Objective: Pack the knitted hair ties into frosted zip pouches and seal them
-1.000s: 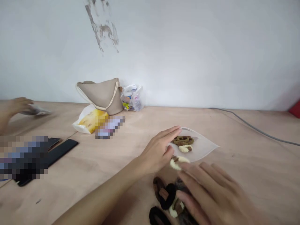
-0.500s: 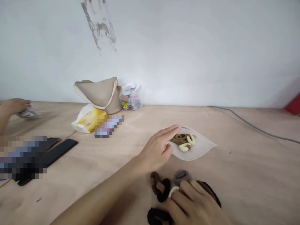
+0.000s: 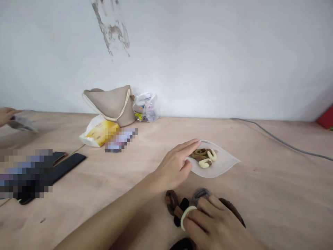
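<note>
Wooden tabletop (image 3: 262,198): left hand (image 3: 173,166), open and gripping nothing, is touching the edge of a clear plastic pouch (image 3: 223,166), while right hand (image 3: 215,225) is gripping a cream hair tie (image 3: 184,217) beside dark hair ties (image 3: 171,202).

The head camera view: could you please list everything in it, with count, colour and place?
Table: 1, pale wood
Wall: 1, white, behind the table
Handbag: 1, beige, against the wall
Plastic bag: 1, clear, beside the handbag
Packet: 1, yellow, before the handbag
Flat case: 1, black, left side
Cable: 1, grey, right side
Red object: 1, far right
Zip bag: 1, clear, centre, holding cream and brown hair ties
Loose hair ties: several, dark, near the front
Co-worker's hand: 1, far left, holding a clear sachet
Left hand: on the zip bag
Right hand: holding a cream hair tie
</note>
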Demonstrator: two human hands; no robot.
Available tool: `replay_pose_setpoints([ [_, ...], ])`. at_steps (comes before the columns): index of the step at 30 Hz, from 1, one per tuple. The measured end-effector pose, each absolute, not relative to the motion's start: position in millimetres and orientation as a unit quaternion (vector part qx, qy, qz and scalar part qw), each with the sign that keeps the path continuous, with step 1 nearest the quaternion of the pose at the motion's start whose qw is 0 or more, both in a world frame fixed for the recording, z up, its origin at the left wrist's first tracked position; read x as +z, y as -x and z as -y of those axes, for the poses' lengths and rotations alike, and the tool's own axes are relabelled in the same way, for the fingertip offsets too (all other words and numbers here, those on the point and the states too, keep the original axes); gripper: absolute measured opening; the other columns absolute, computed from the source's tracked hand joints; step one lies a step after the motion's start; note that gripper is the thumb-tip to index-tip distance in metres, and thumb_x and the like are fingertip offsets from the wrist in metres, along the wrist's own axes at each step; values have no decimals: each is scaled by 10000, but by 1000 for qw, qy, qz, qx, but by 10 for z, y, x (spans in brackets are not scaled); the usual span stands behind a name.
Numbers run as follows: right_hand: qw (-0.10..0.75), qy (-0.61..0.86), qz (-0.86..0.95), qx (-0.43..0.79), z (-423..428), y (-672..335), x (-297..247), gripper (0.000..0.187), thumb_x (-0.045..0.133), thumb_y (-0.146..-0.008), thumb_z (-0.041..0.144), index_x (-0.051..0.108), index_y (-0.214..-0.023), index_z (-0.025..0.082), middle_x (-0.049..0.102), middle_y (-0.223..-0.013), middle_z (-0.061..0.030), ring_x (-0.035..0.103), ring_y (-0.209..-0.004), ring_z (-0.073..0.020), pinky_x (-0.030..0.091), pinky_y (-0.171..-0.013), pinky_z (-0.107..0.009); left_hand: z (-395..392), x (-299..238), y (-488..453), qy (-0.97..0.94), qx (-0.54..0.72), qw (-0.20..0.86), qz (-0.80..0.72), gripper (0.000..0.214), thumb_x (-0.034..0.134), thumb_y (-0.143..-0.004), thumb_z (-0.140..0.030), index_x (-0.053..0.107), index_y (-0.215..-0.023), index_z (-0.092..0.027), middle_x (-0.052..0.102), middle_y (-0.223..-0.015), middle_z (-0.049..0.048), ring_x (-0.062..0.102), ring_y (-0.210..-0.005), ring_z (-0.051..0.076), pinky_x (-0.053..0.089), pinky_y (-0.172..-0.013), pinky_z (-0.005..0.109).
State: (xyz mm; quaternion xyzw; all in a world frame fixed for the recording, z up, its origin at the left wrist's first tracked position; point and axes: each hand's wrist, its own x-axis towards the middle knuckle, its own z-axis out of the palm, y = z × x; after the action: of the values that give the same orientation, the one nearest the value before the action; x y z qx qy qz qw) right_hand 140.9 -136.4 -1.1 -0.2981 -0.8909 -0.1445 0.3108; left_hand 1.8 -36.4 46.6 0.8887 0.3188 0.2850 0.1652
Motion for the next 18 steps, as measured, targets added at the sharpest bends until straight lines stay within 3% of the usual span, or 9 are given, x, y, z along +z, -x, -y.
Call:
replay_pose_setpoints([
  [3, 313, 279, 898, -138, 1398, -1447, 61, 200, 466, -835, 84, 534, -693, 209, 564, -574, 53, 496, -529, -131, 383, -593, -288, 369, 472, -21, -890, 280, 163, -321, 635, 361, -728, -22, 439, -1340, -171, 429, -1424, 38, 390, -1312, 163, 309, -1117, 341],
  [5, 318, 264, 899, -144, 1417, -1558, 182, 237, 413, -869, 66, 582, -810, 222, 631, -675, 51, 545, -600, -130, 407, -666, -288, 376, 482, -22, -889, 282, 165, -322, 640, 363, -726, -23, 441, -1338, -191, 440, -1417, 26, 399, -1306, 160, 315, -1113, 343],
  [8, 325, 303, 880, -171, 1365, -1789, 334, 285, 357, -898, 77, 587, -1027, 187, 681, -983, -40, 601, -850, -187, 421, -793, -338, 387, 500, -25, -887, 293, 170, -313, 647, 375, -720, -18, 443, -1335, -206, 447, -1411, 23, 408, -1301, 164, 327, -1105, 354],
  [10, 327, 347, 863, -167, 1294, -1924, 360, 274, 403, -887, 85, 567, -1094, 157, 652, -1080, -86, 597, -908, -213, 429, -810, -368, 388, 505, -26, -888, 297, 170, -306, 651, 388, -717, -15, 439, -1338, -203, 443, -1413, 30, 411, -1300, 176, 335, -1098, 369],
  [18, 344, 333, 867, -138, 1472, -2109, 73, 222, 443, -893, 115, 608, -1017, 198, 708, -899, -7, 638, -793, -143, 475, -758, -264, 365, 462, -6, -888, 283, 167, -323, 646, 364, -724, -21, 434, -1345, -185, 431, -1422, 29, 389, -1313, 155, 299, -1121, 340],
])
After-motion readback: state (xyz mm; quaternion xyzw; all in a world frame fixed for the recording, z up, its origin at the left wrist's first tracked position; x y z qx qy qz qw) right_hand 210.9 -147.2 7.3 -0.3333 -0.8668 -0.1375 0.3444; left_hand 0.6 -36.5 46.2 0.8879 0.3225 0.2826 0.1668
